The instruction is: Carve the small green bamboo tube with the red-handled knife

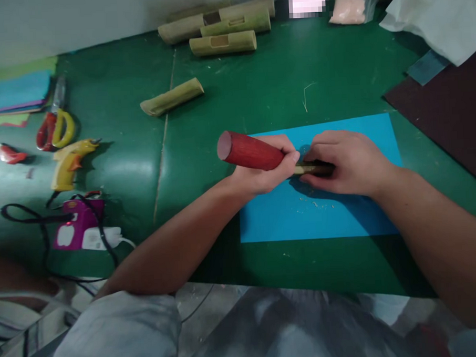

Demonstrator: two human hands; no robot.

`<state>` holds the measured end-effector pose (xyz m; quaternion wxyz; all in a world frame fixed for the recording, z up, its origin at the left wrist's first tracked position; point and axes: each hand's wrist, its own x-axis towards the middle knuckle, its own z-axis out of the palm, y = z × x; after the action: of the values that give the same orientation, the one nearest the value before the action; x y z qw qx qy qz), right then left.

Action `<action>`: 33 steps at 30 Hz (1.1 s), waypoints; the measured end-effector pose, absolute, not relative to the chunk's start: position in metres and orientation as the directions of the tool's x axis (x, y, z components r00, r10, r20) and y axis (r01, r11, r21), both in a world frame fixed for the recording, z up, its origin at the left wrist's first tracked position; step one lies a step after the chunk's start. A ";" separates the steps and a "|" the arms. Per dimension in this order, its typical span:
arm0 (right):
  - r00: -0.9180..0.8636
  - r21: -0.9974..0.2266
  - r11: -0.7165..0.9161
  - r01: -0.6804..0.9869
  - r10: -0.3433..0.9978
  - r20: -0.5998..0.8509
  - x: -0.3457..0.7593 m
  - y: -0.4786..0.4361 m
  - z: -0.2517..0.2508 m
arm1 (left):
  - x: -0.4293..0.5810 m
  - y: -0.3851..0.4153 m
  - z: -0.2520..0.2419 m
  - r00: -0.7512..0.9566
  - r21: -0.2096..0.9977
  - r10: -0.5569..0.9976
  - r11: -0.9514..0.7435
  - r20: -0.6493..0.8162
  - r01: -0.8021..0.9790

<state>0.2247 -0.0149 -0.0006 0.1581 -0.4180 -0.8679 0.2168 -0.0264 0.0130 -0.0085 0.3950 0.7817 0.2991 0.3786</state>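
Note:
My left hand [267, 178] is closed around the thick red wooden handle [252, 150] of a tool. The handle's round butt points to the left, and the tool's working end is hidden by my fingers. Close beside it, my right hand [353, 160] grips a short bamboo piece [306, 169] between thumb and fingers. Only a pale edge and a dark part of that piece show. Both hands are over a blue sheet [271, 219], where small shavings [316, 203] lie scattered just below them.
Several slotted bamboo tubes [240, 42] lie at the back, with another bamboo piece [173, 97] nearer. Scissors [56, 120], a yellow glue gun [71, 162] and a purple power strip [74, 227] with loops of cable are at left. A dark brown sheet [448, 111] lies at right.

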 end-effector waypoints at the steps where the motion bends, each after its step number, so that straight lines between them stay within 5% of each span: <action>1: -0.603 -0.497 0.561 0.662 0.792 0.092 0.225 -0.015 0.000 | -0.026 0.012 -0.007 0.526 0.845 0.775 -0.503 0.349 0.180; 6: -0.591 -0.406 0.577 0.709 0.800 0.105 0.225 -0.016 0.004 | -0.023 0.007 0.008 0.501 0.821 0.829 -0.456 0.251 0.344; 20: -0.473 -0.393 0.511 0.764 0.859 0.198 0.204 -0.025 -0.013 | -0.004 0.015 -0.018 0.255 0.867 0.937 -0.325 0.241 0.378; 33: -0.492 -0.401 0.539 0.741 0.842 0.223 0.202 -0.025 -0.016 | -0.003 0.014 -0.014 0.310 0.873 0.919 -0.347 0.244 0.343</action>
<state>0.2022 -0.0246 -0.0160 0.1993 -0.4630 -0.8543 0.1268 -0.0028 0.0139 -0.0144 0.3673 0.7212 0.4376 0.3917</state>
